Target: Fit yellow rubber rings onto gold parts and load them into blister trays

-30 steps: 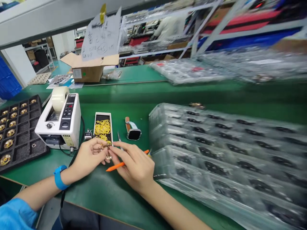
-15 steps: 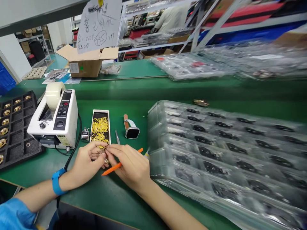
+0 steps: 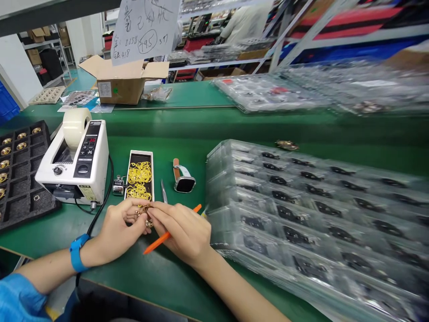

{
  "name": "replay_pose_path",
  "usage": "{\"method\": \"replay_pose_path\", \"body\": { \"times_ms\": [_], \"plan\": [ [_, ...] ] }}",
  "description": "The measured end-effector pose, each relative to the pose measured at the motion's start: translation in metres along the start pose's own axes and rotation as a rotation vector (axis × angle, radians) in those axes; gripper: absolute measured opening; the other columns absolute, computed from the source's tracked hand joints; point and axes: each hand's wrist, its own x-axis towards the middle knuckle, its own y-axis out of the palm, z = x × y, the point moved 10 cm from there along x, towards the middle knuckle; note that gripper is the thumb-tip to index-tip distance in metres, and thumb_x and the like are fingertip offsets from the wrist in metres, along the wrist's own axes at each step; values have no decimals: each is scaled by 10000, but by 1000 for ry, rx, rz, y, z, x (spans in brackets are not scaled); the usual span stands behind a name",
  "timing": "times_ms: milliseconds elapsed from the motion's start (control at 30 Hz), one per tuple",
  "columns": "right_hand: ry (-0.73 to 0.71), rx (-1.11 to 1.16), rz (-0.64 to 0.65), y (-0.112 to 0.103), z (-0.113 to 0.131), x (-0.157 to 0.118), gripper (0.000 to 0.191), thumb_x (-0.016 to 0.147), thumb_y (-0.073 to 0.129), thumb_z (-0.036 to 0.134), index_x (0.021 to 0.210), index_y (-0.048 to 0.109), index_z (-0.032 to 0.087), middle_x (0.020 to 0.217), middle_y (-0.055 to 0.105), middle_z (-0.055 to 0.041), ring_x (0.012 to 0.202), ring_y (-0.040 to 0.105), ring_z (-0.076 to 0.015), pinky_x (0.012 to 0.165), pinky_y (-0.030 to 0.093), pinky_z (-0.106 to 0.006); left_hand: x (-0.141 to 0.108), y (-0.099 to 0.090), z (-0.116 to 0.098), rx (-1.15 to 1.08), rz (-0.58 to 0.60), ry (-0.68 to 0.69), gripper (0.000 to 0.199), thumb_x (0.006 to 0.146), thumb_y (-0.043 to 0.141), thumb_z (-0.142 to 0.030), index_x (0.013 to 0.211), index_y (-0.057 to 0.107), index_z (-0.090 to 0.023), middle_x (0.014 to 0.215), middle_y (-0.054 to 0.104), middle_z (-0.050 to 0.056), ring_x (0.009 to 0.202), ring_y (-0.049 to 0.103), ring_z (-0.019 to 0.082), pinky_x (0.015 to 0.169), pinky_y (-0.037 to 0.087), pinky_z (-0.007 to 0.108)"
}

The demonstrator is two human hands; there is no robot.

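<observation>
We found the left hand (image 3: 119,230), a blue wristband (image 3: 78,252) at its wrist, with thumb and curled fingers clamped on a small gold-coloured metal part (image 3: 148,222). The part lay between the two hands, low over the green worktable (image 3: 167,286) at the near end of a narrow white box (image 3: 153,174) of yellow rings (image 3: 139,174). We noted the right hand (image 3: 187,232) with its fingers together, closed on a slanting orange pen-like tool (image 3: 156,243), its fingertips meeting the part; we could not tell how its thumb was set. Beyond this hand lay tweezers (image 3: 163,191) and a smartwatch (image 3: 185,184). Left of the box we recorded a tally counter (image 3: 118,186) and a tape dispenser (image 3: 97,174); to the right stood stacked clear plastic trays (image 3: 217,201) of dark pieces.
</observation>
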Motion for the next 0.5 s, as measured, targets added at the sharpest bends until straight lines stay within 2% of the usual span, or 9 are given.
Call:
{"method": "replay_pose_path", "body": {
  "times_ms": [333, 500],
  "plan": [
    [75, -34, 2, 2, 0, -4, 144, 826, 589, 82, 949, 574, 155, 790, 718, -99, 622, 600, -167, 547, 445, -273, -4, 3, 0, 23, 11, 21, 197, 833, 541, -203, 1020, 586, -159, 727, 685, 20, 694, 672, 154, 657, 541, 251],
    [174, 68, 13, 1, -8, -1, 156, 836, 586, 102, 952, 535, 193, 791, 679, -61, 688, 621, -159, 575, 481, -256, 4, 0, 7, -131, 9, -91, 174, 757, 618, -199, 903, 526, -172, 652, 635, -26, 612, 630, 121, 616, 507, 232]
  ]
}}
